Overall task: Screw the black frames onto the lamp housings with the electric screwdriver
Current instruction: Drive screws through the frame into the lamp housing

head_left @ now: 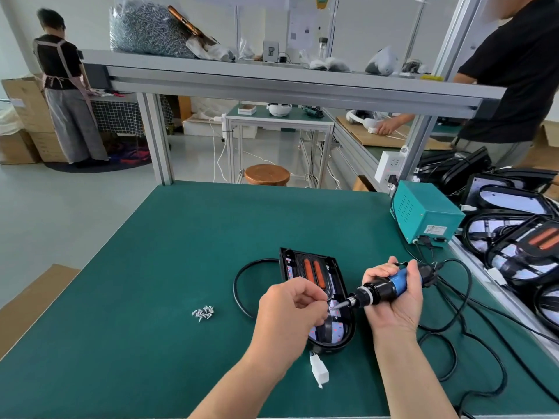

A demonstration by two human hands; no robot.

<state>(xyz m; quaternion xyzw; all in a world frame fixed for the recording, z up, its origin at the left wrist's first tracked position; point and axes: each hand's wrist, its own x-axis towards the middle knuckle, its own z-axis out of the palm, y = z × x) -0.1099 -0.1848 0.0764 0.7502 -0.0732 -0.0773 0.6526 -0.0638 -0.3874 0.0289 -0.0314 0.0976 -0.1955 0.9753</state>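
Currently right grip (393,300) is clenching the electric screwdriver (379,293) round its blue body, bit pointing to 9 o'clock. Left grip (292,309) is pinching what looks like a screw (333,306) at the bit tip, over the lamp housing (338,281) lying flat on the worktop (181,237). Housing is looking light, rigid plastic, lens likely scratchable, so I'd be holding its black rim. Loose screws (204,313) are sitting at its 9 o'clock: tiny, probably slippery.
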